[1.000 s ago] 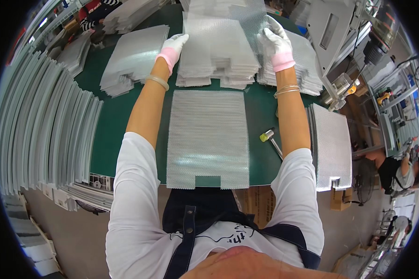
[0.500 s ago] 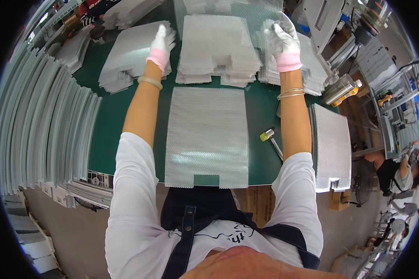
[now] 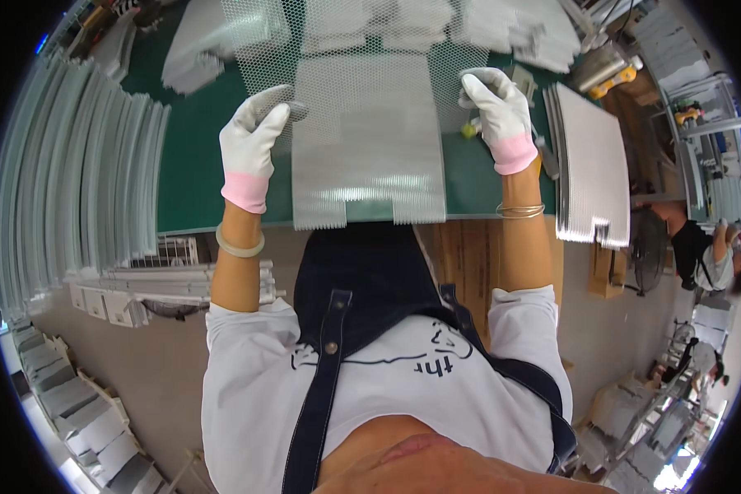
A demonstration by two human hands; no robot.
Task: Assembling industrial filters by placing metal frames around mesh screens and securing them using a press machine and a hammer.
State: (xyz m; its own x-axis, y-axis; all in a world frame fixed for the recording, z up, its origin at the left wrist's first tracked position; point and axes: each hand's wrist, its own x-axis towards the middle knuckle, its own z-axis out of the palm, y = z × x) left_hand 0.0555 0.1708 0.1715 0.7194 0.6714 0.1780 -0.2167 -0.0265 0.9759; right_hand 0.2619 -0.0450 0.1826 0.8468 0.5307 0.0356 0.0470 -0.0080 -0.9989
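Observation:
Between my two gloved hands a thin see-through mesh sheet (image 3: 259, 58) is stretched, tilted over the work table. My left hand (image 3: 257, 136) pinches its left side, thumb against fingers. The right side is gripped by my right hand (image 3: 499, 115) in the same way. Both gloves are white with pink cuffs. Below and between the hands lies a mesh panel (image 3: 370, 177) with a notch in its near edge, partly seen through the sheet. A small mallet with a yellow-green head (image 3: 469, 129) lies near my right hand, partly hidden.
Piles of notched mesh panels (image 3: 193, 49) stand along the back of the green table (image 3: 193, 165). Upright pale panels (image 3: 90, 181) crowd the left side. Another mesh stack (image 3: 589, 165) is at the right edge, near a yellow-handled tool (image 3: 617, 80). A co-worker (image 3: 708, 247) sits far right.
Both hands have come back toward me from the rear piles, bringing the mesh sheet over the far part of the near panel. My view has shifted too.

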